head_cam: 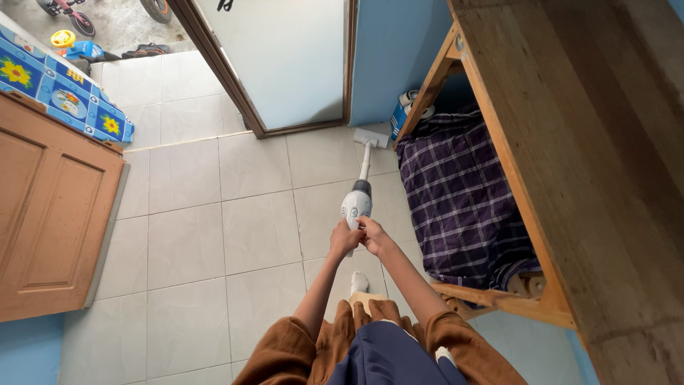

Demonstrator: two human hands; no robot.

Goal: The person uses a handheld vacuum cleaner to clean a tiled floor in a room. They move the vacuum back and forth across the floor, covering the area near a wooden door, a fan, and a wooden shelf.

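Both hands [360, 237] grip vacuum [358, 199] | shelf [513, 214]: plaid cloth [456, 192]

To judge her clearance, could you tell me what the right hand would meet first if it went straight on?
Probably the white stick vacuum that the right hand already grips; depth is unclear.

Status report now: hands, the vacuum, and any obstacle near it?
Left hand and right hand both grip stick vacuum. Floor head on tiles by door corner. Wooden shelf close beside it.

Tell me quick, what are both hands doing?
Left hand: closed on the white stick vacuum.
Right hand: closed on the same vacuum.
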